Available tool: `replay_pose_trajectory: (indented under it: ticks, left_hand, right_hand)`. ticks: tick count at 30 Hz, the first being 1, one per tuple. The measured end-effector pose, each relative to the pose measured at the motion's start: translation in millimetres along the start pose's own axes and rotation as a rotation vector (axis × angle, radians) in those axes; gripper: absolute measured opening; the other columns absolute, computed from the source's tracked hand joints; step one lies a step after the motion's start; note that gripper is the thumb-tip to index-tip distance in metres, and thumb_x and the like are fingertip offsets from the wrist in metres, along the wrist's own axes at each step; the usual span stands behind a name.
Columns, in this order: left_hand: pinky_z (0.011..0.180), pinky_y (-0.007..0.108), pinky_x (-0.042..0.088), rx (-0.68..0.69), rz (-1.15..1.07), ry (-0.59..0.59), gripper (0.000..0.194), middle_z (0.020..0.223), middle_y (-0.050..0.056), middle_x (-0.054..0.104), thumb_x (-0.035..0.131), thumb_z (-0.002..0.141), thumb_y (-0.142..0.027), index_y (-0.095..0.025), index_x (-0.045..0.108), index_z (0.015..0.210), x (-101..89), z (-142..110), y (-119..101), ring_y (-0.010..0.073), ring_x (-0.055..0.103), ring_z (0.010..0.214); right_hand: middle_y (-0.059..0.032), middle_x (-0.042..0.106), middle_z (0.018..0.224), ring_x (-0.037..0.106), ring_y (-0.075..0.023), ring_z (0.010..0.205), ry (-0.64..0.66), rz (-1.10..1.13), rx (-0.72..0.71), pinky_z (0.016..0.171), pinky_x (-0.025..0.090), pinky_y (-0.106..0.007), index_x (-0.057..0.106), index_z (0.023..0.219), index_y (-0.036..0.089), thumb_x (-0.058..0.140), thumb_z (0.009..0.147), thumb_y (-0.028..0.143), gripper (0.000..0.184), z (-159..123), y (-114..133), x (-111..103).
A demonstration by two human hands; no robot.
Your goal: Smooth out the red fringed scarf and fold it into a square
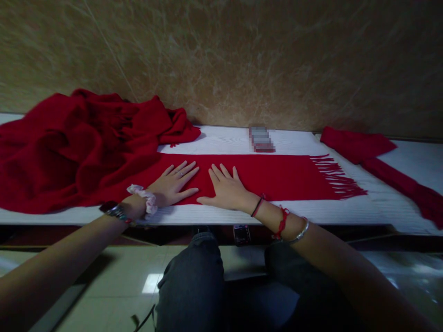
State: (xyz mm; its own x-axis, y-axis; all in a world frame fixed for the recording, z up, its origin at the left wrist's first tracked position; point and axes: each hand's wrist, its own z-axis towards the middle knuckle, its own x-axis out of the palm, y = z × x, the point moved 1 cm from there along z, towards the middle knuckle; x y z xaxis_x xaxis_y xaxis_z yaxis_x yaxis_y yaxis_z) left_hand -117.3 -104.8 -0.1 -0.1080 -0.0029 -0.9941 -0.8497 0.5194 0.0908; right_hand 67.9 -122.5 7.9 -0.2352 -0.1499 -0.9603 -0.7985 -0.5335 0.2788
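At the far left we see a heap of red cloth [69, 143], loosely bunched on the white tabletop [214, 214], with fringe strands showing among its folds and its back near the brown marbled wall [221, 60]. The left forearm enters from the lower left; at its wrist we note a dark-faced watch [110, 207] and a pale scrunchie [149, 201]. The left hand [175, 183] rests palm down, fingers spread, upon the red scarf [277, 177]; 1 ring [181, 174] is visible. The scarf lies flat and lengthwise along the tabletop, from the heap to a fringed right end; we cannot tell whether scarf and heap form 1 piece. Below the hands we find a knee in dark trousers [194, 276]. Just right of the left hand, the right hand [226, 188] likewise presses flat on the scarf with fingers extended, the 2 thumb tips close together. Its forearm bears 3 ornaments: a dark band [256, 207], a red cord bracelet [283, 223] and a silver bangle [303, 230]. Behind the scarf we observe a small red-edged item [262, 139], its surface pixelated. At the far right, beyond the fringe [335, 177], lies a narrower red cloth [358, 140], bent partway along.
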Motion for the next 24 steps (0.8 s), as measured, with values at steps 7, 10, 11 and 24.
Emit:
replay_pose_trajectory:
  ticks: [7, 10, 11, 24]
  left_hand:
    - [0.104, 0.046, 0.017, 0.004, 0.035, 0.01, 0.072, 0.146, 0.007, 0.009, 0.026, 0.082, -0.059, -0.018, 0.016, 0.14, -2.0, 0, 4, 0.0275, 0.008, 0.133]
    - [0.104, 0.048, 0.014, 0.069, 0.046, -0.039, 0.073, 0.146, 0.007, 0.003, 0.029, 0.081, -0.06, -0.019, 0.016, 0.14, -9.4, 3, 0, 0.0286, 0.004, 0.133]
    - [0.105, 0.047, 0.012, 0.096, 0.045, -0.051, 0.072, 0.146, 0.006, 0.002, 0.029, 0.082, -0.06, -0.019, 0.015, 0.14, -11.3, 4, -3, 0.0278, 0.004, 0.133]
    - [0.103, 0.05, 0.013, 0.133, -0.026, 0.095, 0.059, 0.146, 0.003, 0.008, 0.027, 0.086, -0.053, -0.028, 0.019, 0.138, -9.1, 11, -10, 0.0292, 0.007, 0.132]
  right_hand:
    - [-0.0168, 0.013, 0.145, 0.006, -0.0301, 0.133, 0.03, 0.09, -0.016, 0.104, 0.006, -0.055, 0.018, 0.138, 0.004, 0.034, 0.07, 0.071, 0.096, -7, -20, -16]
    - [-0.0164, 0.014, 0.145, 0.007, -0.0301, 0.133, -0.065, 0.035, 0.097, 0.103, 0.008, -0.056, 0.018, 0.138, 0.006, 0.033, 0.074, 0.067, 0.09, -18, -43, -24]
    - [-0.0163, 0.015, 0.144, 0.008, -0.0308, 0.132, -0.081, -0.004, 0.131, 0.103, 0.008, -0.057, 0.019, 0.138, 0.007, 0.034, 0.075, 0.066, 0.088, -21, -51, -25]
    - [-0.0125, 0.019, 0.144, 0.013, -0.0311, 0.132, -0.07, -0.15, 0.203, 0.102, 0.015, -0.058, 0.023, 0.137, 0.01, 0.029, 0.079, 0.064, 0.08, -45, -87, -24]
